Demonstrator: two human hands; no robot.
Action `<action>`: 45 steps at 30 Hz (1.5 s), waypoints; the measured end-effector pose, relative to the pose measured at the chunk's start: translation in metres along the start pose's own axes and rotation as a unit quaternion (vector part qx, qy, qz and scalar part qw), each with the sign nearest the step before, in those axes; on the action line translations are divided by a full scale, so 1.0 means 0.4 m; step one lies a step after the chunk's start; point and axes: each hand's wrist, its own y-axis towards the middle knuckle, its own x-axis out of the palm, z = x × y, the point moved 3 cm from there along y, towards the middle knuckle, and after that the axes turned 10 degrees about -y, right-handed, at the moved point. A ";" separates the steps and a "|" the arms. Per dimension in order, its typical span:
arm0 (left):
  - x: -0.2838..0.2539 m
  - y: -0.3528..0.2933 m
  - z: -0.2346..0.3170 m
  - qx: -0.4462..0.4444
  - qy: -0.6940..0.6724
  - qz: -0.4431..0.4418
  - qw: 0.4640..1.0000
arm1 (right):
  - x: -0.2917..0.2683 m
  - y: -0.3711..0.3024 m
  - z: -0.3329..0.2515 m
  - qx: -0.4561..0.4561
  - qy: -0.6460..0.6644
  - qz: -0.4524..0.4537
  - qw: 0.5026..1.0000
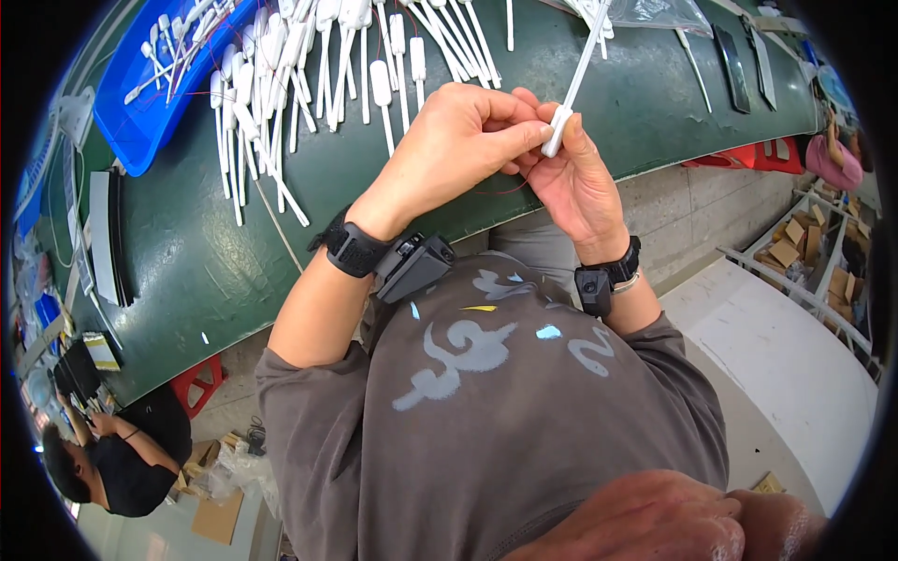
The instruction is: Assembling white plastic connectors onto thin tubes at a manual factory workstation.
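Above the near edge of the green work table, a slim white plastic stick with a wider block at its near end (558,129) points up and away from me. My left hand (458,140) pinches the block with thumb and fingers. My right hand (580,182) closes on the same block from the other side, its thumb beside the stick. A thin red wire (502,191) loops below my fingers; where it joins is hidden. Many similar white sticks (281,93) with block ends lie in overlapping rows left of my hands.
A blue tray (140,140) at the far left holds more white pieces and red wires. Dark flat strips (106,234) lie on the table's left. To the right are a dark slab (731,70) and a clear plastic bag (659,14). Other people sit at both sides.
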 end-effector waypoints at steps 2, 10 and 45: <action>0.000 -0.001 0.003 -0.001 -0.005 -0.001 1.000 | -0.003 0.001 0.004 0.008 0.014 -0.017 1.000; 0.002 -0.003 -0.003 0.002 0.000 0.006 1.000 | -0.004 0.001 0.001 0.022 0.029 -0.024 0.999; 0.068 -0.017 -0.030 0.230 0.207 0.086 0.947 | 0.040 0.022 0.002 -0.058 0.165 0.038 0.984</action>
